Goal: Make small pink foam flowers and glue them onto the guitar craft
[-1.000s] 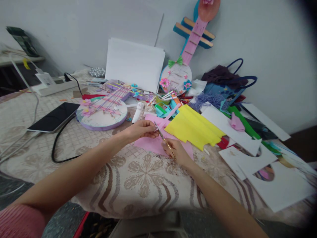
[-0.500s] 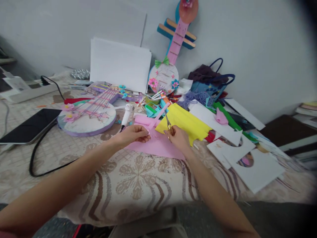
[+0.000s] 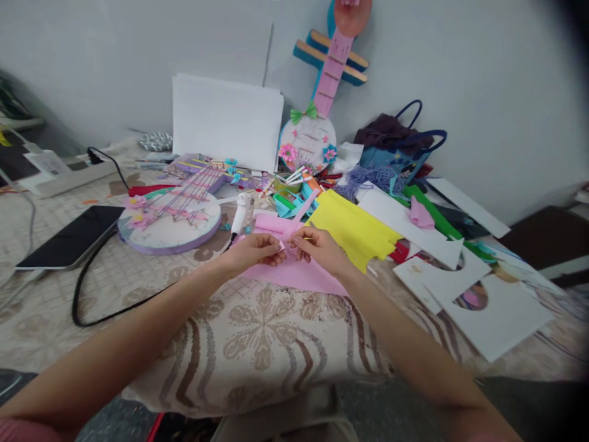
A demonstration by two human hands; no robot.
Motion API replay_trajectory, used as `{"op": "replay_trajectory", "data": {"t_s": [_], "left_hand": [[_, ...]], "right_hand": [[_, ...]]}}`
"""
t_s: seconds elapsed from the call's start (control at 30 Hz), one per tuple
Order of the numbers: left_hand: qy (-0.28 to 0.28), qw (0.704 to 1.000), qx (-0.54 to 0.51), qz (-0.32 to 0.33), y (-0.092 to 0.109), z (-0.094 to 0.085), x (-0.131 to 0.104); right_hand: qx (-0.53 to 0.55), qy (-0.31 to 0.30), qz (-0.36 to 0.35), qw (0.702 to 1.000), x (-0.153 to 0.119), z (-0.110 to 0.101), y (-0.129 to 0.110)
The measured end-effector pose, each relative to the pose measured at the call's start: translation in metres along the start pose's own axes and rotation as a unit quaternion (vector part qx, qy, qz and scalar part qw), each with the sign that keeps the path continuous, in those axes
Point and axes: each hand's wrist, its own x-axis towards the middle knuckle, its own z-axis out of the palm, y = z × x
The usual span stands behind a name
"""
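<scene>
My left hand (image 3: 262, 250) is closed in a pinch on a small pale pink piece of crepe paper (image 3: 282, 245). Close to its right, my right hand (image 3: 319, 247) has thumb and forefinger pinched together by the same piece. A pair of scissors is tucked in the right hand, mostly hidden; only a bit of grey metal (image 3: 313, 224) shows above the fingers. Under both hands lies a pink crepe sheet (image 3: 294, 276). Behind them are a pink roll (image 3: 271, 223) and a narrow pink strip (image 3: 304, 207). Yellow crepe paper (image 3: 352, 224) lies beside the right hand.
A white glue gun (image 3: 240, 213) stands left of the pink roll, its black cord looping left. Further left are a decorated toy instrument (image 3: 184, 224) and a tablet (image 3: 69, 236). Cut white boards (image 3: 499, 316) lie right. A taller instrument (image 3: 308, 138) leans on the wall.
My right hand has moved left toward my left hand and pinches by the paper piece. The scissors, pointing up before, are now turned mostly out of sight. The view has shifted slightly left.
</scene>
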Motion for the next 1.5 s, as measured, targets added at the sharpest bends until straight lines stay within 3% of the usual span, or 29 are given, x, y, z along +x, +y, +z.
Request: {"op": "replay_trajectory", "data": {"t_s": [0.1,0.47,0.83,1.5], "left_hand": [[0.004,1.000,-0.009,0.006,-0.001,-0.002,0.001],[0.025,0.999,0.035,0.022,0.000,0.000,0.002],[0.027,0.997,0.068,0.028,-0.001,-0.001,0.002],[0.024,0.995,0.097,0.030,-0.002,0.000,0.002]], "right_hand": [[0.039,-0.033,0.025,0.998,0.008,0.006,-0.004],[0.172,-0.014,0.053,0.983,-0.003,0.017,0.023],[0.184,-0.028,0.047,0.981,-0.001,0.017,0.029],[0.164,-0.034,0.059,0.984,-0.008,0.022,0.015]]}}
